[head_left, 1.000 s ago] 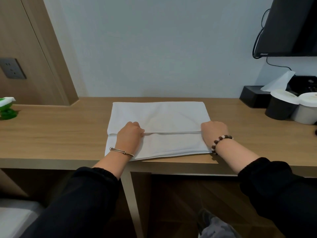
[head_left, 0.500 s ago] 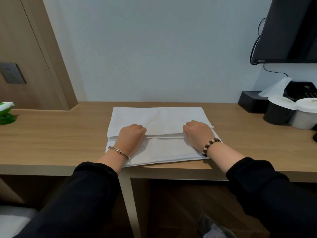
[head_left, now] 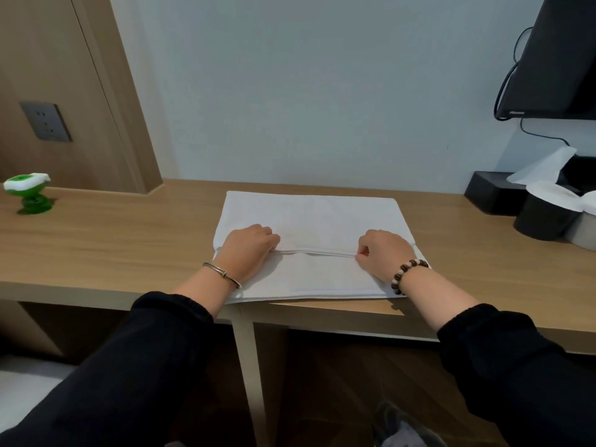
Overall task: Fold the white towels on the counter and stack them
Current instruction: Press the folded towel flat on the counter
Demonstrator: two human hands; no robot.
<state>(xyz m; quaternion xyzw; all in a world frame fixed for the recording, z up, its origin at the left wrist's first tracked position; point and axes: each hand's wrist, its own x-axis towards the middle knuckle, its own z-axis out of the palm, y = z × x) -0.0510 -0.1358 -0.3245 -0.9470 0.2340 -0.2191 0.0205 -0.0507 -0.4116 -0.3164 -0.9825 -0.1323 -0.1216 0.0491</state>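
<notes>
Head camera looks down on a white towel [head_left: 316,217] lying flat on the wooden counter [head_left: 113,246], just in front of the person and close to the counter's near edge. Its far part reaches towards the pale wall. A doubled hem runs sideways across the towel's middle, forming a raised ridge between the two hands.

The left hand [head_left: 248,250] sits at the left end of that ridge, knuckles up, its fingers curled down onto the cloth and gripping the hem. The right hand [head_left: 383,253] sits at the right end, fingers bent, with the thumb and fingertips pinching the hem. Both hands rest on the towel, well apart. A thin metal bangle [head_left: 222,273] circles the left wrist and a bead bracelet [head_left: 406,274] circles the right; both arms wear black sleeves [head_left: 161,366].

Far to the left on the counter stands a small green and white object [head_left: 29,193], too blurred to name. Above it a grey wall socket [head_left: 45,121] is set in a wooden panel. At the right end of the counter are a black tissue box [head_left: 490,196] with a white tissue [head_left: 541,166] sticking up, and just beside it a black cup [head_left: 545,221] with a white top. A dark screen [head_left: 561,59] hangs on the wall above them, with a black cable [head_left: 506,82] looping beside it.
</notes>
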